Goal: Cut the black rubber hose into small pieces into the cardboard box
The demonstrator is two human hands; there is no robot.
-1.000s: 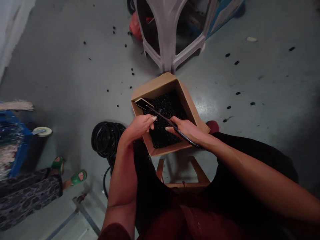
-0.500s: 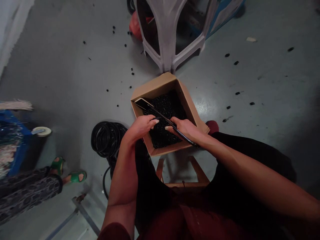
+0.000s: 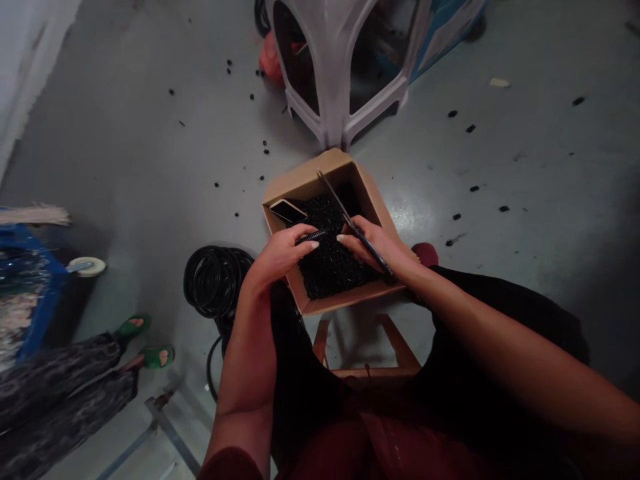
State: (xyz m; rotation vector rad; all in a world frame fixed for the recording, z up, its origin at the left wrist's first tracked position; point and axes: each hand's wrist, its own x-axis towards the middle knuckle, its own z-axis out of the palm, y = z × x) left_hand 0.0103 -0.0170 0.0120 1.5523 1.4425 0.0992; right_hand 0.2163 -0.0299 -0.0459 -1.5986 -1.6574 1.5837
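Note:
My left hand (image 3: 286, 252) pinches a short black ridged piece (image 3: 314, 236) between thumb and fingers, over the cardboard box (image 3: 381, 200). My right hand (image 3: 367, 245) is closed around a long, thin dark strip-like object (image 3: 345, 212) that slants from the far side of the box back toward my wrist. What kind of object it is, I cannot make out. Many small black pieces (image 3: 333, 270) fill the bottom of the box below both hands. A cardboard flap (image 3: 289, 210) stands inside the box's left corner.
Coiled black tubing (image 3: 213, 280) lies left of my leg. A pale plastic stool (image 3: 333, 73) stands just beyond the box. Small black bits (image 3: 474, 189) are scattered on the floor. At left are a blue container (image 3: 43, 300) and another person's feet in green sandals (image 3: 159, 357).
The long dark object in my right hand has swung, its far end now pointing more away from me. More of the ridged piece in my left hand shows. The other person's feet have shifted slightly.

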